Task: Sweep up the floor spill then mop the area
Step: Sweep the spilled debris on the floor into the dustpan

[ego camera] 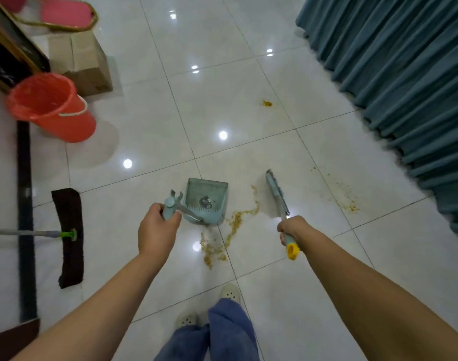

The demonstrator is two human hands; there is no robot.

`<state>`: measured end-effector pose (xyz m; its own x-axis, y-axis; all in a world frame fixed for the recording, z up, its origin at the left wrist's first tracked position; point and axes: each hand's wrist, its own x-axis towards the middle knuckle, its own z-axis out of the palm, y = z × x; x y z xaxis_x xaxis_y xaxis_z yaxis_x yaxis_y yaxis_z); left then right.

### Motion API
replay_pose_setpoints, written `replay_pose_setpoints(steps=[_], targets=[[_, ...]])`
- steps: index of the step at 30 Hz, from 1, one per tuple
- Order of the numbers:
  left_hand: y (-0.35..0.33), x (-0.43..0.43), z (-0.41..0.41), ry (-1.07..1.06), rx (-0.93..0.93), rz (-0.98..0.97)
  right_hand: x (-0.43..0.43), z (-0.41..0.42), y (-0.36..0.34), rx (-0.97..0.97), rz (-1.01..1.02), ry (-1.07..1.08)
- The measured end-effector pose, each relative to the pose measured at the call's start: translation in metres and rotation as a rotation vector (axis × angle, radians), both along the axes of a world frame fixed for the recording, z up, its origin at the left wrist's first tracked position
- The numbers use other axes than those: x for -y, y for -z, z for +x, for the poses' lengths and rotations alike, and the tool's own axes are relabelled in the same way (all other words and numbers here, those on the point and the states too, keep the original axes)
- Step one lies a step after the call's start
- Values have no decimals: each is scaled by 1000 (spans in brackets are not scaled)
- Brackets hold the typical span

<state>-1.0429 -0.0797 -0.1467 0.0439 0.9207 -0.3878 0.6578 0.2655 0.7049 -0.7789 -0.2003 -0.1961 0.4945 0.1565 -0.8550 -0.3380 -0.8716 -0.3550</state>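
Spill (pixel 217 246) sat on the tile floor (pixel 149 131) just ahead of the person's shoes (pixel 230 291): a yellow-brown crumbly streak curving from beside the dustpan (pixel 207 199) back toward the feet. A thinner scatter (pixel 349 201) lay close to the curtain (pixel 405 87) hem, and I saw one small orange blob (pixel 267 103) further out, well apart. Left hand (pixel 157 230) gripped the dustpan handle (pixel 169 205); the pan sat just left of the streak with something dark inside, couldn't make out what. Right hand (pixel 291 229) was wrapped round the broom (pixel 276 194) shaft, yellow cap (pixel 292 250) poking out below the fist. The broom head was right of the streak; I couldn't tell whether it touched the floor. Open tile ran beyond the pan. Curtain closed off the right side. On the left were the mop (pixel 67 238), its handle cut off at the frame edge, and the red bucket (pixel 51 105). Cardboard box (pixel 79 61) stood behind the bucket. Motion blur softened the edges.
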Motion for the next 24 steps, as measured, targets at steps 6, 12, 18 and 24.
replay_pose_setpoints(steps=[6,12,18,24], targets=[[4,-3,21,-23,-15,22,-25,24,14,-8,-56,-236],[3,-5,17,-39,-33,47,-23,2,13,-27,-126,-505],[-1,-4,-2,-37,-23,59,4,-46,8,3,-193,-484],[-2,-6,-49,-12,7,65,25,-120,2,-14,-199,-564]])
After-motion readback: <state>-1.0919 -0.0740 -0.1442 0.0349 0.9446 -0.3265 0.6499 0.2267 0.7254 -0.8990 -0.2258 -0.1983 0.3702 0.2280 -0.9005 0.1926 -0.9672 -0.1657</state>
